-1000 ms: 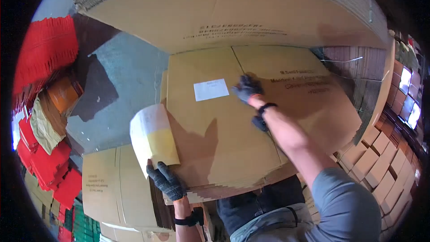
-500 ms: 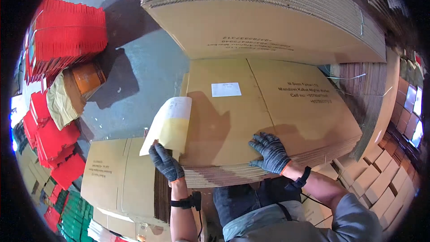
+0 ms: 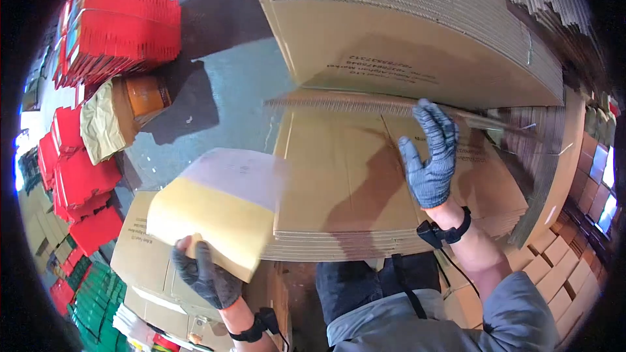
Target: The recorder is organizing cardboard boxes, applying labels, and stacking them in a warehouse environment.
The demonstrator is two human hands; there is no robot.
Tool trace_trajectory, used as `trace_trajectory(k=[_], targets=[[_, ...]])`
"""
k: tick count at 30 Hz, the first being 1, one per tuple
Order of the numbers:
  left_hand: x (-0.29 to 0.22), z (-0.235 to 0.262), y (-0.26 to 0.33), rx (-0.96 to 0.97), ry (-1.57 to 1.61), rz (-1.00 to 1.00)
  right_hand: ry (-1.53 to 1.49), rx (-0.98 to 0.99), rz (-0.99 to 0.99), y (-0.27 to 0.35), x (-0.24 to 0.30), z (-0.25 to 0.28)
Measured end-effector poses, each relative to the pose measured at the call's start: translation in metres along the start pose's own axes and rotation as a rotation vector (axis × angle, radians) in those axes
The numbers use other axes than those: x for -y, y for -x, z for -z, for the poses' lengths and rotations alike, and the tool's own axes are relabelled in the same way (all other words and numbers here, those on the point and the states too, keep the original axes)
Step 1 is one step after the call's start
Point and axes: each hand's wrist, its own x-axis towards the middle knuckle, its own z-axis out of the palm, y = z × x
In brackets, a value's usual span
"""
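My left hand [image 3: 205, 274], in a grey knit glove, pinches the lower edge of a yellow backing sheet [image 3: 208, 212] with a band of white labels [image 3: 238, 173]. The sheet hangs left of a stack of flattened brown cartons [image 3: 326, 176]. Over that stack, my right hand [image 3: 430, 156] is raised in the same kind of glove, its fingers extended and thumb apart. Its fingertips are at the edge of one flattened carton [image 3: 352, 102], which stands tilted up at the stack's far side and is blurred by motion.
Beyond stands a tall bundle of flattened cartons [image 3: 417, 45]. Another carton pile [image 3: 140, 254] is at lower left. Red bundled cartons [image 3: 124, 29], an orange bucket [image 3: 147, 96] and green bundles [image 3: 98, 306] line the left. More cartons [image 3: 554, 274] lie at right.
The labelled top carton has swung up and away toward the far side. My right hand has moved up and forward with it. My left hand has drawn the label sheet left and nearer.
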Motion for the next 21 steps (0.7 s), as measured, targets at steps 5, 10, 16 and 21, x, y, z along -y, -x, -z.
trace_trajectory(k=[5, 10, 16, 21], targets=[[-0.003, 0.000, 0.044, 0.308, 0.127, 0.145, -0.841, 0.391, -0.227, 0.023, 0.051, -0.068], [0.027, 0.012, 0.043, 0.403, 0.011, 0.191, -1.615, 1.095, -0.872, 0.031, 0.047, -0.080], [0.008, -0.041, 0.007, 0.765, -0.548, -0.358, -1.343, 1.046, -0.512, 0.012, 0.021, -0.058], [0.036, -0.076, -0.005, 1.047, -0.644, -0.370, -1.341, 1.061, -0.370, -0.004, -0.005, -0.052]])
